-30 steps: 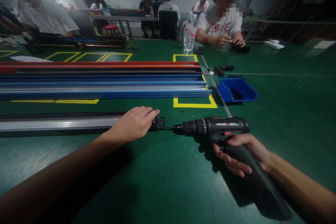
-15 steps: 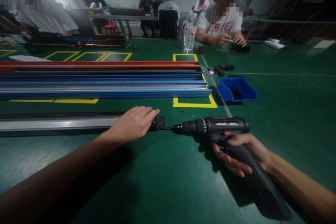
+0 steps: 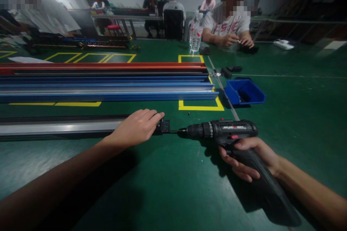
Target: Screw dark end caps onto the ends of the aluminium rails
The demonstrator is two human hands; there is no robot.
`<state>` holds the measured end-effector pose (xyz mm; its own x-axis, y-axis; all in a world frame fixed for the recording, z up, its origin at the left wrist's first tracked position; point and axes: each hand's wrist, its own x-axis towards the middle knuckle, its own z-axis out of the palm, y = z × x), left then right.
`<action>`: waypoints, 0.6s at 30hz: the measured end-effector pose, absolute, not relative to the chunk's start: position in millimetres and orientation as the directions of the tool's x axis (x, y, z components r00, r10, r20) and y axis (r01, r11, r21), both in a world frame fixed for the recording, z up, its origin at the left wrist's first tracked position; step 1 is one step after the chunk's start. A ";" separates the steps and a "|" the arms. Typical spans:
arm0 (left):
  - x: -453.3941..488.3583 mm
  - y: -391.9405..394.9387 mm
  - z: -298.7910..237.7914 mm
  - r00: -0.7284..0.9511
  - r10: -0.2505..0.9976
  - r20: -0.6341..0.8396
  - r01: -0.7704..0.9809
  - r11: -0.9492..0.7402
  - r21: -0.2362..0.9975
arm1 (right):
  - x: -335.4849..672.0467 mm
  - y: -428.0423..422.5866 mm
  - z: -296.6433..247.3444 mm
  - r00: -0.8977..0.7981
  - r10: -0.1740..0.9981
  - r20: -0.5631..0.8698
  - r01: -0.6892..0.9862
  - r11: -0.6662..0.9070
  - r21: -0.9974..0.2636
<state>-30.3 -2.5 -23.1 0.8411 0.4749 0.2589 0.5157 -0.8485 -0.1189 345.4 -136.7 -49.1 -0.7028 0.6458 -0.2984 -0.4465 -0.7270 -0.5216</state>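
Note:
My right hand is wrapped around the grip of a black cordless drill, held level just above the green table. Its bit points left and touches the black end cap of a long grey metal rail lying on the table. My left hand rests palm-down on that rail's right end, fingers curled over it and pressing it down. The forefinger of my right hand lies at the drill's red switch.
A stack of long blue, black and red rails lies behind. A blue bin sits at the right, a water bottle beyond. A person in a white shirt works across the table; others sit further back. Yellow tape squares mark the table.

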 end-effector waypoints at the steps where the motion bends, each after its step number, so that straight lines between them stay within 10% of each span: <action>1: -30.4 -2.5 -22.9 0.840 0.477 0.258 0.517 -0.848 -0.118 | 345.5 -136.8 -49.4 -0.702 0.646 -0.300 -0.446 -0.727 -0.522; 18: -30.6 -3.0 -23.6 0.844 0.458 0.280 0.508 -0.850 -0.139 | 344.9 -136.6 -48.0 -0.703 0.640 -0.309 -0.437 -0.732 -0.523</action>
<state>-30.6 -3.0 -23.6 0.8438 0.4580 0.2797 0.5076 -0.8503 -0.1390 344.9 -136.6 -48.0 -0.7033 0.6404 -0.3086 -0.4370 -0.7319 -0.5228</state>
